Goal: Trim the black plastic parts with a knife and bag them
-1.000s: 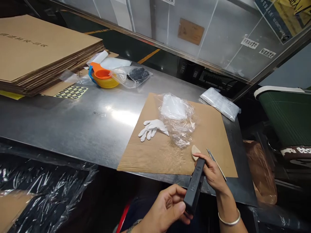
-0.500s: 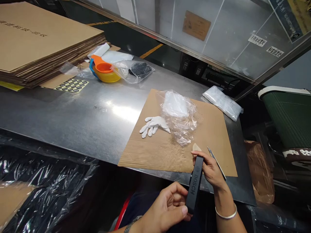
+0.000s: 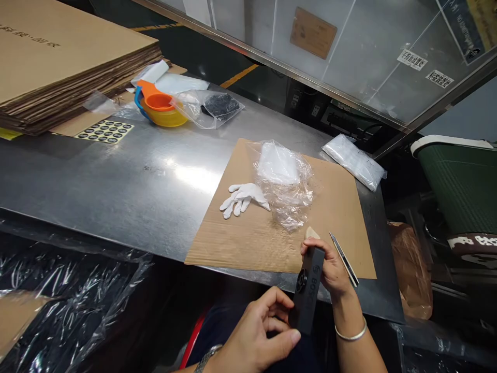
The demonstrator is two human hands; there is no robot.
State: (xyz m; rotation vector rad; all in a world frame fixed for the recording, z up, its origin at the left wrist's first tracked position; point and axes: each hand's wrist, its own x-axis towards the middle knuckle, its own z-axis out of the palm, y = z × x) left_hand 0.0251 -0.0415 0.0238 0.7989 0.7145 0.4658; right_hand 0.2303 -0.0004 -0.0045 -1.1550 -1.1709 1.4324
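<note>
A black rectangular plastic part [image 3: 309,298] with BOSCH lettering is held above the table's front edge, tilted. A round dark recess shows on its left face. My right hand [image 3: 330,267] grips its upper end from behind, and a metal bangle circles that wrist. My left hand [image 3: 267,326] has its thumb and fingers at the lower end, closed about it. Just beyond the right fingertips a small beige piece [image 3: 311,234] lies on the cardboard sheet [image 3: 233,248]. Beside the right hand rests a slim pointed tool [image 3: 344,260], its kind unclear.
On the cardboard lie a white glove [image 3: 244,199] and a clear bag with white contents [image 3: 277,165]. Farther off are stacked coloured scoops [image 3: 165,115], a bagged black item [image 3: 220,106], a sticker sheet [image 3: 105,131] and a cardboard stack [image 3: 77,67]. A green bin [image 3: 458,181] stands right.
The black part has turned, bringing the round recess on its left face into view. Both hands have shifted slightly left with it, and the whole view has moved a little.
</note>
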